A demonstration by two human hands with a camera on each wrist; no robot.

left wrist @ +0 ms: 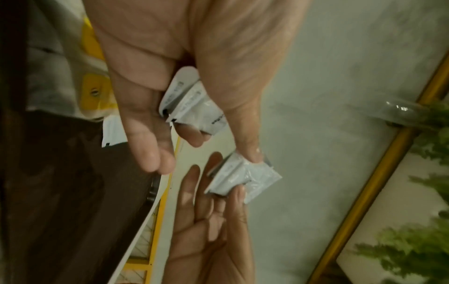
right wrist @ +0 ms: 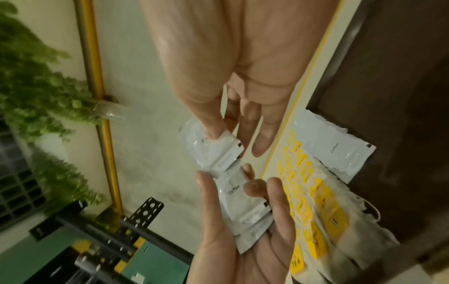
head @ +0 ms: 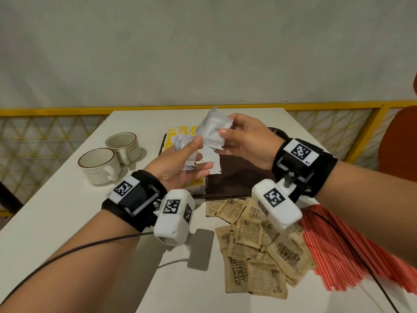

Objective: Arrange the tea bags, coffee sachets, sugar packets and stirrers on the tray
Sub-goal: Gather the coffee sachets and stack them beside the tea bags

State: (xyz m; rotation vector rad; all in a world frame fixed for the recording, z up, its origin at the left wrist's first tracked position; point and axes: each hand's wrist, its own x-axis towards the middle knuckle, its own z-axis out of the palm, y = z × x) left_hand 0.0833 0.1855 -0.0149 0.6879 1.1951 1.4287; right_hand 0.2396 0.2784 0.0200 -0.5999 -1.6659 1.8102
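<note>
Both hands hover above the dark brown tray (head: 243, 177). My left hand (head: 198, 152) grips a few white coffee sachets (head: 186, 147) between thumb and fingers; the left wrist view shows them (left wrist: 194, 103) fanned under the thumb. My right hand (head: 225, 129) pinches other white coffee sachets (head: 211, 129), which touch the left hand's bundle; the right wrist view shows them (right wrist: 218, 151). Yellow tea bags (head: 178, 132) lie along the tray's left side, with one coffee sachet (head: 212, 164) lying beside them. Brown sugar packets (head: 255, 240) and red stirrers (head: 338, 245) lie on the table in front of the tray.
Two cream cups (head: 99, 163) (head: 123, 143) stand on the white table (head: 67, 211) left of the tray. A yellow railing (head: 67, 111) runs behind the table. A black cable (head: 67, 251) trails over the near left of the table.
</note>
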